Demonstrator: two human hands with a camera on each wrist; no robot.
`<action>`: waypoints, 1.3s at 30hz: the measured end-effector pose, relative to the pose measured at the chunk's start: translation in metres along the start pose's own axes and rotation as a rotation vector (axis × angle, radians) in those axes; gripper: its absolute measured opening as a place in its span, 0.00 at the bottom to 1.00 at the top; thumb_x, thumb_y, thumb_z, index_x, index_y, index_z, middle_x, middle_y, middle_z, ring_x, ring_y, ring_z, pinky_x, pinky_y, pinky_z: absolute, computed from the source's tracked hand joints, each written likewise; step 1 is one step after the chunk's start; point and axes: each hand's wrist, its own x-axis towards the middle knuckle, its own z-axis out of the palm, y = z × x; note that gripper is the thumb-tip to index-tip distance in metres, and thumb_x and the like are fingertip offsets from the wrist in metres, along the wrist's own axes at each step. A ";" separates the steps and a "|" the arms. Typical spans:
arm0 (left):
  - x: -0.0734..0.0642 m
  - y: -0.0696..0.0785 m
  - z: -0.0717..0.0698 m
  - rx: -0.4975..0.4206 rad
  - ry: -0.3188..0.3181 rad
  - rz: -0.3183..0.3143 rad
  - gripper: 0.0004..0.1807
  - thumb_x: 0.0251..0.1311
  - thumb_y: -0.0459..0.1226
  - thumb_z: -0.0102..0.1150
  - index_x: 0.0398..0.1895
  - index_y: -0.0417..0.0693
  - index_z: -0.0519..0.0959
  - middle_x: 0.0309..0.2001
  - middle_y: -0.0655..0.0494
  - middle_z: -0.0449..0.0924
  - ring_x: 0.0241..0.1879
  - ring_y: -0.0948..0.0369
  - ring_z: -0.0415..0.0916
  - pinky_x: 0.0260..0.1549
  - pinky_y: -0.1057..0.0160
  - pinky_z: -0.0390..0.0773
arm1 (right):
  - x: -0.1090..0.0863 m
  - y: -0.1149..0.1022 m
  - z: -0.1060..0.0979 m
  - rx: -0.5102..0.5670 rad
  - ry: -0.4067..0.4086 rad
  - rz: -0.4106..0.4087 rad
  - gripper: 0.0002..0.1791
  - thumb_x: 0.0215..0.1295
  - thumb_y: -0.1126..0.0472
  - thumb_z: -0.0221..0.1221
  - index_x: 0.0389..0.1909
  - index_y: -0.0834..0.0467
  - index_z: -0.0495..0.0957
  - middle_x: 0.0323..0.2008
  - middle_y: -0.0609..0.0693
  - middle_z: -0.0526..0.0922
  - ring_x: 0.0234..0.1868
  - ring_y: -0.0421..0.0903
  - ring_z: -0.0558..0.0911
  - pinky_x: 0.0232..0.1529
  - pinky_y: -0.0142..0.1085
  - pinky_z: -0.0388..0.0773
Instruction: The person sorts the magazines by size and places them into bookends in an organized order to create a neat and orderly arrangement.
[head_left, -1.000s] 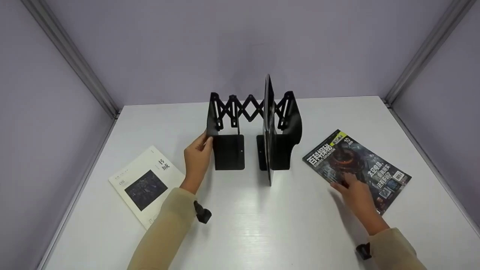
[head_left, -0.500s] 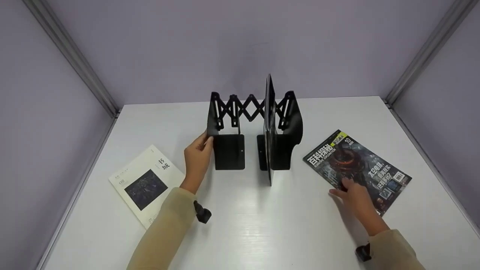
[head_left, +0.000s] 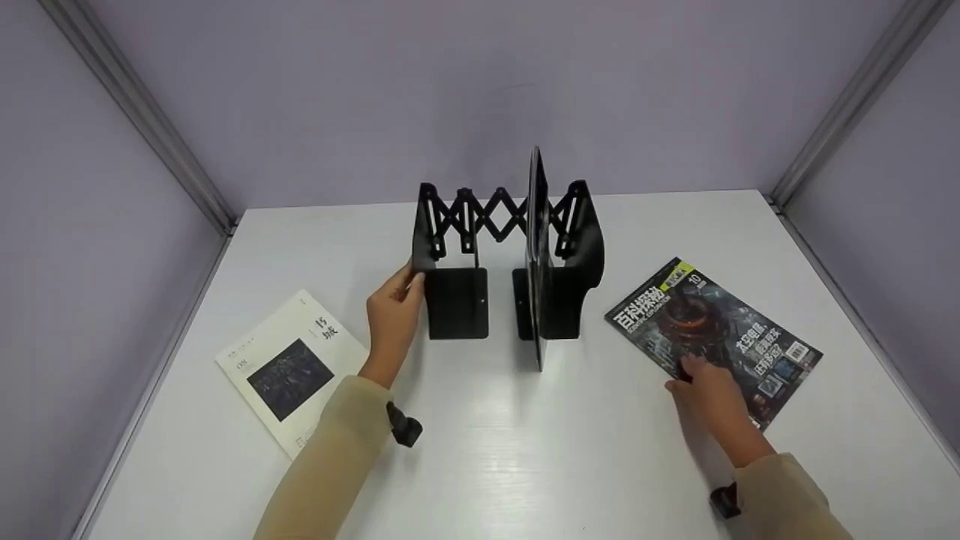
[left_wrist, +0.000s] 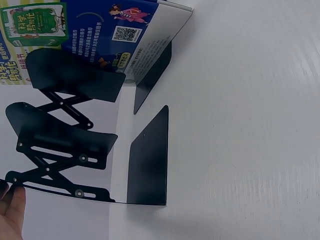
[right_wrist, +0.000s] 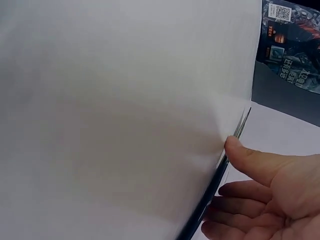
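Note:
My left hand (head_left: 392,319) pinches the left end plate of a black expandable bookend (head_left: 457,304), which has scissor links along its back. In the left wrist view, fingers (left_wrist: 12,212) of that hand show at the plate's edge. A thin book (head_left: 537,262) stands upright in the right compartment; its blue cover (left_wrist: 95,30) faces the left wrist camera. My right hand (head_left: 718,401) is at the near left edge of a dark magazine (head_left: 697,315) lying flat on the right. The thumb (right_wrist: 252,162) touches that edge, with the other fingers over the cover.
A cream book (head_left: 300,360) with a dark picture lies flat on the left, partly under the left forearm. The white table (head_left: 480,457) is bounded by lavender walls (head_left: 480,90) at the back and sides.
My right fingers have drawn back slightly toward the magazine's near edge, and the thumb has drawn in against it. The left hand, bookend and books have stayed put.

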 end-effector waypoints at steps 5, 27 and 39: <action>0.009 -0.003 0.003 -0.001 -0.016 -0.008 0.18 0.68 0.32 0.58 0.58 0.34 0.78 0.57 0.38 0.81 0.56 0.49 0.82 0.53 0.63 0.84 | 0.003 -0.001 0.001 -0.028 0.040 -0.001 0.28 0.67 0.61 0.60 0.60 0.78 0.69 0.61 0.78 0.69 0.62 0.76 0.69 0.61 0.66 0.70; 0.048 -0.011 0.014 -0.005 -0.089 0.013 0.17 0.68 0.33 0.59 0.58 0.35 0.79 0.55 0.39 0.82 0.55 0.50 0.83 0.51 0.63 0.85 | 0.018 -0.023 0.003 -0.259 0.136 -0.048 0.03 0.56 0.77 0.56 0.27 0.72 0.78 0.25 0.69 0.81 0.28 0.66 0.82 0.27 0.56 0.80; 0.064 -0.013 0.020 -0.039 -0.134 0.034 0.18 0.68 0.34 0.58 0.59 0.36 0.78 0.57 0.42 0.81 0.57 0.51 0.81 0.53 0.63 0.84 | 0.016 -0.023 0.004 -0.193 0.278 0.023 0.07 0.50 0.79 0.53 0.21 0.70 0.78 0.21 0.69 0.80 0.22 0.67 0.80 0.22 0.59 0.76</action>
